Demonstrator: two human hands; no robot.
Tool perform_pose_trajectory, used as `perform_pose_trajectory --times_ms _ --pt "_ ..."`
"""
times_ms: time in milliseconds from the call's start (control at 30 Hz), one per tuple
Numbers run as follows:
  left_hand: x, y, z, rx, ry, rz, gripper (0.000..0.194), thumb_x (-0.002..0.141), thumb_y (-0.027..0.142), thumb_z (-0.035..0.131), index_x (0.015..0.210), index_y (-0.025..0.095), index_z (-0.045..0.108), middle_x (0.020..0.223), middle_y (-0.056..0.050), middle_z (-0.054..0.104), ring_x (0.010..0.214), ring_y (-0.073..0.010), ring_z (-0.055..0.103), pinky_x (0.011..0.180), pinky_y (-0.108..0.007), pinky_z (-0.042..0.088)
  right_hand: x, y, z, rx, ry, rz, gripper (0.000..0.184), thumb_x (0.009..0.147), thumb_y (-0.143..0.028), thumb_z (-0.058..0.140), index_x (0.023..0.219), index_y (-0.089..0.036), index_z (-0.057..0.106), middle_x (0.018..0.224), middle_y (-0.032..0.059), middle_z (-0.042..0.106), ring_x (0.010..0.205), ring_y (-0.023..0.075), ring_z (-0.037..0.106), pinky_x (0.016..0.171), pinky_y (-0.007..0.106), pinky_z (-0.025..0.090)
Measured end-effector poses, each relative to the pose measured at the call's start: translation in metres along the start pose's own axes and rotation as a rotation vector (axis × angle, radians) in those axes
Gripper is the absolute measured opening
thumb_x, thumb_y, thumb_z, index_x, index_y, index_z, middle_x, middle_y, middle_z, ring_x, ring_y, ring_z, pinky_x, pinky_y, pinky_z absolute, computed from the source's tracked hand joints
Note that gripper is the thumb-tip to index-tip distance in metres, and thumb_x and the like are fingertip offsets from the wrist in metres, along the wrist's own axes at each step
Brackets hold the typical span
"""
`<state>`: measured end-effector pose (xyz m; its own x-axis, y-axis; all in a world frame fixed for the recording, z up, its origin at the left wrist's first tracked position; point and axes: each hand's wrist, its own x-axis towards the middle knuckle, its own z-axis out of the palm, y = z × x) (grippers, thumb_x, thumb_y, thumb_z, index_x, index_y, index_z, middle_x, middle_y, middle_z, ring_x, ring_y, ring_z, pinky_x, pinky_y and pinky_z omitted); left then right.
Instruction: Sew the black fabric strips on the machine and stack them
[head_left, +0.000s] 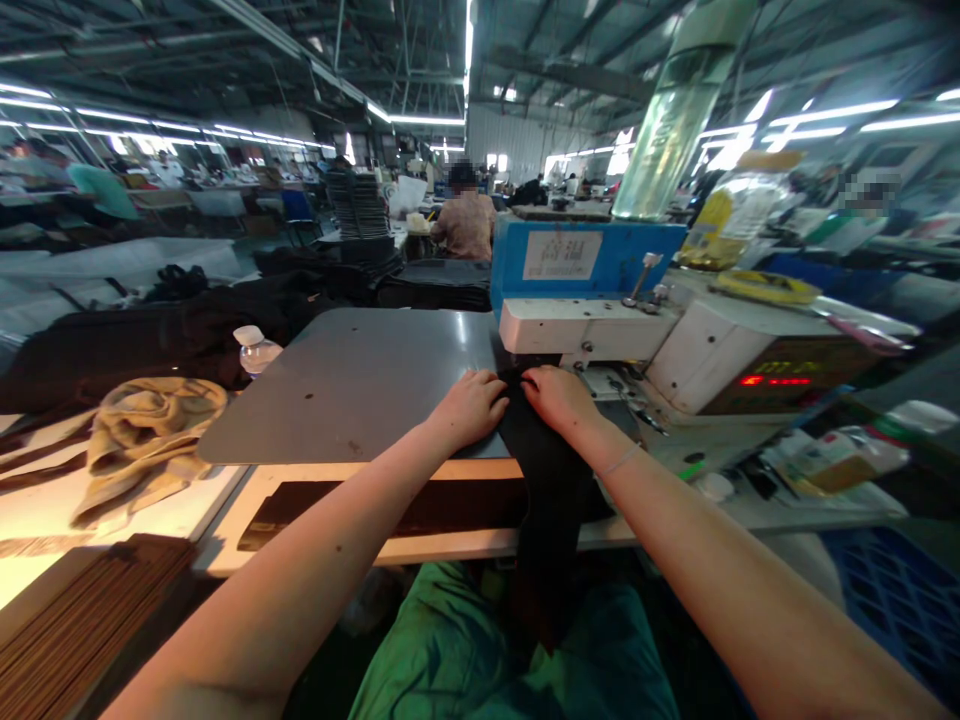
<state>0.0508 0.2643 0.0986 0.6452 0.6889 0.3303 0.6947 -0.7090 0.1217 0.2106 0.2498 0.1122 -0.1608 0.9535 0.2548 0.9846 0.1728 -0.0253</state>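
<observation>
A strip of black fabric (551,480) runs from under the sewing machine (592,325) across the grey table plate (360,380) and hangs over the front edge toward my lap. My left hand (472,405) presses on the fabric's left side with its fingers curled down on it. My right hand (559,395) lies close beside it on the same cloth, fingers bent and pinching the fabric just in front of the machine head. The needle area is hidden behind my hands.
A tan cloth (146,430) lies bunched at the left, near a small clear bottle (255,350). Dark stacked pieces (82,620) sit at the lower left. A control box with red digits (776,375) and a tall bottle (675,110) stand right. A person (466,222) sits beyond.
</observation>
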Motion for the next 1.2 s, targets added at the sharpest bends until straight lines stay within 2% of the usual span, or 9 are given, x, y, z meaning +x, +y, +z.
perform_pose_trajectory --times_ms 267,1200 --pt "-0.0026 0.0001 0.0018 -0.039 0.034 0.021 0.032 0.088 0.03 0.042 0.11 0.013 0.059 0.109 -0.01 0.056 0.102 -0.0202 0.049 0.093 -0.032 0.039 -0.0023 0.0006 0.0058 0.035 0.047 0.019 0.028 0.087 -0.023 0.041 0.102 -0.016 0.064 0.099 0.0084 0.066 0.085 0.0189 0.061 0.073 0.027 0.042" --pt "-0.0036 0.0028 -0.0003 -0.057 0.005 0.015 0.033 0.087 0.031 0.043 0.112 0.015 0.058 0.112 -0.009 0.055 0.102 -0.0205 0.049 0.094 -0.033 0.039 -0.0061 0.0003 0.0049 0.067 0.035 0.042 0.028 0.088 -0.023 0.04 0.103 -0.016 0.063 0.101 0.0085 0.065 0.088 0.0182 0.06 0.074 0.025 0.041"
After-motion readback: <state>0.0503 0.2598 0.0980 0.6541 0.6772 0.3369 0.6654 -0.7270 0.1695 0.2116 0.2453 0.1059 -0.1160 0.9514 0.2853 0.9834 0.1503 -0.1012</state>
